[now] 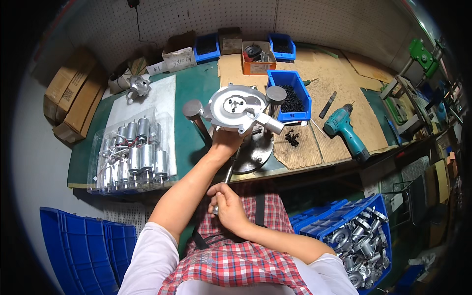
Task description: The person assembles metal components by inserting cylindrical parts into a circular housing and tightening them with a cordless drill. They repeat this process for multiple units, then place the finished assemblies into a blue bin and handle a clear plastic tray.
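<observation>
Fingers of the left hand (223,143) grip the round metal housing (238,109) from below. The right hand (228,206) is closed around a thin metal tool (227,176).

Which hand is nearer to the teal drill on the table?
Right. The right hand is below-left of the drill, near the lap; the left hand holds the metal part, farther left.

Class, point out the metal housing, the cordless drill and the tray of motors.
metal housing (235,109), head view, its flat round face.
cordless drill (342,127), head view, its teal body.
tray of motors (132,151), head view, the middle cylinders.
</observation>
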